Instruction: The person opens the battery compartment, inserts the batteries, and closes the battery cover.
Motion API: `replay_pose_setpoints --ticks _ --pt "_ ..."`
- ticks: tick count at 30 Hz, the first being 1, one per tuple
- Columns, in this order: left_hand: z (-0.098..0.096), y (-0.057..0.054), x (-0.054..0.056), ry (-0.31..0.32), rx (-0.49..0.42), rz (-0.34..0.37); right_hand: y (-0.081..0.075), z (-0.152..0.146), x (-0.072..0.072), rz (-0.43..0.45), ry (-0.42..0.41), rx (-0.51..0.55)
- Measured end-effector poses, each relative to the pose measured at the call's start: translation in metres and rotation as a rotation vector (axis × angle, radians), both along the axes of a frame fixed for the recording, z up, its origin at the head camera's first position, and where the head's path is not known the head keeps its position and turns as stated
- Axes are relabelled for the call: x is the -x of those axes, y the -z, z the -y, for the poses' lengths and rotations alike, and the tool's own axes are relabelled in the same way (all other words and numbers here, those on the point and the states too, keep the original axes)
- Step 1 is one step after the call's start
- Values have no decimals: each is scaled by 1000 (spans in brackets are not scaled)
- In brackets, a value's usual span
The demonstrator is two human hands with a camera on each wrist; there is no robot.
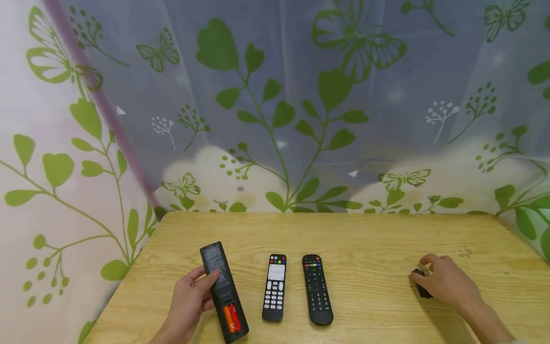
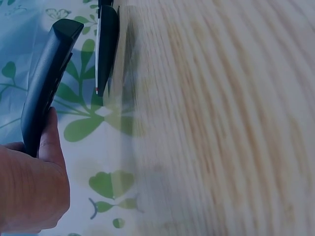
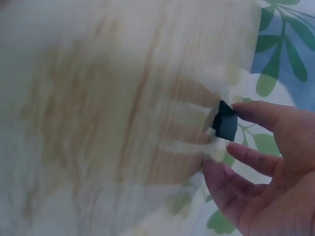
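My left hand (image 1: pixel 185 296) grips a black remote control (image 1: pixel 221 282) at the table's left, thumb across its back. The back faces up and tilts slightly, its battery compartment uncovered at the near end. Two batteries (image 1: pixel 232 317), orange and red, lie side by side inside. At the right, my right hand (image 1: pixel 451 282) holds a small black battery cover (image 1: pixel 423 289) by its edges, low over the wood. In the right wrist view the cover (image 3: pixel 226 123) sits between the fingertips. The left wrist view shows the held remote (image 2: pixel 44 88) edge-on; its buttons are hidden.
Between the hands lie two more remotes, buttons up: one with white keys (image 1: pixel 274 286) and an all-black one with a rounded end (image 1: pixel 317 289). The wooden table (image 1: pixel 369 248) meets a leaf-and-butterfly patterned curtain (image 1: pixel 275 119) at the back and left.
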State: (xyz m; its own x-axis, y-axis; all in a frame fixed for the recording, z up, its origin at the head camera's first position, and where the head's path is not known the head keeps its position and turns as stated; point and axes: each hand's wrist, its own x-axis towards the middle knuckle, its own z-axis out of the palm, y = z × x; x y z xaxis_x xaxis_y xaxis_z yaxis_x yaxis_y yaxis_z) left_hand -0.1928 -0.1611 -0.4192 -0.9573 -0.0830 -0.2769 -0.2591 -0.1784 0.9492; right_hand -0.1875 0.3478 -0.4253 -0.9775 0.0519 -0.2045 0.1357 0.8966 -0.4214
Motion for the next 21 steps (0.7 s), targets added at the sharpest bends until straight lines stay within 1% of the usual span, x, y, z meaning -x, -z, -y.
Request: replay_pose_setpoints --ticks 5,9,15,21 --pt "0 1 0 9 -3 -9 0 4 -1 22 -16 13" --pt "0 3 -1 7 -5 -9 -2 11 -4 47 -10 8" --pt "0 3 -2 2 -3 -13 -3 16 -5 32 -18 -32" --pt "1 2 -3 13 -9 -32 -1 18 -3 7 -15 -3"
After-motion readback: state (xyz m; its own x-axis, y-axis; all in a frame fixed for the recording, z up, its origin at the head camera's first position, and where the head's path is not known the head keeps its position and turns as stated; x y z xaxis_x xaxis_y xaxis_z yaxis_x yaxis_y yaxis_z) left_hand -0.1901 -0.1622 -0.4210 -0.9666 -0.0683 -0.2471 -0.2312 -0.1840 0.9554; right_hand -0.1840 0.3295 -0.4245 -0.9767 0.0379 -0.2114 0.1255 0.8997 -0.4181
